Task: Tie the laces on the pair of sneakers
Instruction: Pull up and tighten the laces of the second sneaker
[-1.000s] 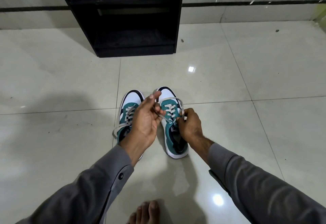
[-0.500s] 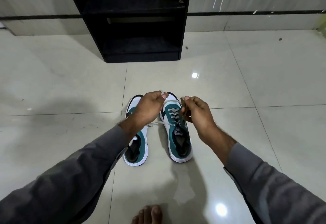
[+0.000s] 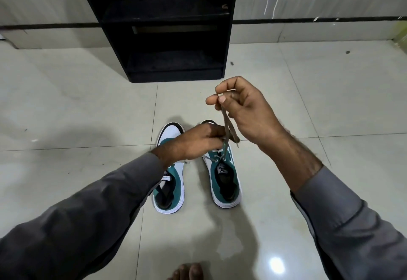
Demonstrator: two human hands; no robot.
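Overhead, wide view: pale tiled floor [image 3: 88, 103] fills most of the frame, with a black open shelf unit [image 3: 167, 26] standing against the far wall. Both forearms reach in, wearing grey sleeves [image 3: 77, 220].

Pair of teal-and-white sneakers [image 3: 170, 189] sits side by side on the floor in front of the shelf unit, toes pointing toward it, a narrow gap between the two. Left shoe partly covered by the left forearm.

Right hand [image 3: 246, 112] is raised above the right sneaker [image 3: 225, 182], thumb and forefinger pinched on the upper end of the lace [image 3: 226, 123]; two strands hang from the pinch down toward the eyelets.

Left hand [image 3: 196, 143] is lower, over the forefoot of the right sneaker, fingers closed around the same lace near where the strands meet. Exact finger contact hidden by the hand itself.

Bare toes [image 3: 187, 273] show at the bottom edge of the frame.
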